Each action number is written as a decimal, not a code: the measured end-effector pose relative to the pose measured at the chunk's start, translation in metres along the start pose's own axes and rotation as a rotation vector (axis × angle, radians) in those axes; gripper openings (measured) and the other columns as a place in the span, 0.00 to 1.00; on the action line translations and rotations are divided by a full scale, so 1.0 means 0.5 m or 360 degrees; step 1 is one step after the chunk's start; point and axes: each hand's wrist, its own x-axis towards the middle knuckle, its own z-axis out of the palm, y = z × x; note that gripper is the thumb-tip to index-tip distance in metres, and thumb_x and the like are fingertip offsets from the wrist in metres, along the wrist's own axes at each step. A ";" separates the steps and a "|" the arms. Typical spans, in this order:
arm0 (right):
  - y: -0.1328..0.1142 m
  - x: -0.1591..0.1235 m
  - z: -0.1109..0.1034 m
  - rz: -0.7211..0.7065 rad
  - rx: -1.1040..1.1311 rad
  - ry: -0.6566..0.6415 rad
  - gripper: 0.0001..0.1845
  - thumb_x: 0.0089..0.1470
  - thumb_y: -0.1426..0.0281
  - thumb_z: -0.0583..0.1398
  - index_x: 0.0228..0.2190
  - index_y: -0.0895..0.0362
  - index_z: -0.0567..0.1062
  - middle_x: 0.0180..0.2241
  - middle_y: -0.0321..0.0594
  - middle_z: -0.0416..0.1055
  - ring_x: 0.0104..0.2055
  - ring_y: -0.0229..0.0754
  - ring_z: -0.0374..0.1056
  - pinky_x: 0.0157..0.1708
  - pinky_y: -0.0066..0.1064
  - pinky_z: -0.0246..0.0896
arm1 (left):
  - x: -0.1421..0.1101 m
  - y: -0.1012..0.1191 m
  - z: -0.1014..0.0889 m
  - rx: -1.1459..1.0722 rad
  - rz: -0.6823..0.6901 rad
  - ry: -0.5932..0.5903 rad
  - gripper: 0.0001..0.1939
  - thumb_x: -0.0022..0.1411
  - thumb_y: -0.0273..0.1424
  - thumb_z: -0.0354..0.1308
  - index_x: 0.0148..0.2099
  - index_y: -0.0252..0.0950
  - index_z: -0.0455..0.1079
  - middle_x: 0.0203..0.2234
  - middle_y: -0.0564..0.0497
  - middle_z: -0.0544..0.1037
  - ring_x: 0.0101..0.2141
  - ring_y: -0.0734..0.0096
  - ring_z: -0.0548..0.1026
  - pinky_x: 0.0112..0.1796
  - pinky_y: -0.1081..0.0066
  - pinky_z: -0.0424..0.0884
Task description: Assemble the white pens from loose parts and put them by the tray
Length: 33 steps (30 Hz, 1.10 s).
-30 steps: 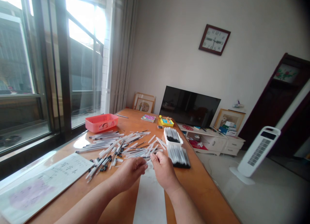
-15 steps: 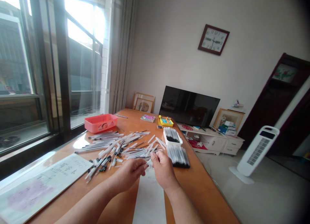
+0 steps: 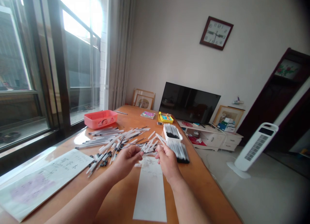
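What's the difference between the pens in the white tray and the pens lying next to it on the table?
The pens in the white tray sit inside the white tray, while the row of pens lies directly on the wooden table. The tray's pens are farther from the person; the row is closer, beside the right hand. The tray's batch also looks smaller. Both are slim clear pens packed parallel, with black ends toward the person.

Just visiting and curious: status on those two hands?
Left hand, right hand pinched above white paper strip, grip unclear. Loose clear pens just ahead. Pen row beside right hand.
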 end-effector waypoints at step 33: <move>0.016 -0.016 0.042 -0.0429 -0.1070 -0.0341 0.19 0.57 0.75 0.59 0.47 0.47 0.82 0.46 0.42 0.74 0.53 0.48 0.66 0.55 0.36 0.59 | 0.030 -0.035 -0.070 -0.0843 -0.0438 0.0818 0.20 0.50 0.43 0.72 0.36 0.34 0.72 0.32 0.48 0.79 0.27 0.75 0.71 0.28 0.75 0.65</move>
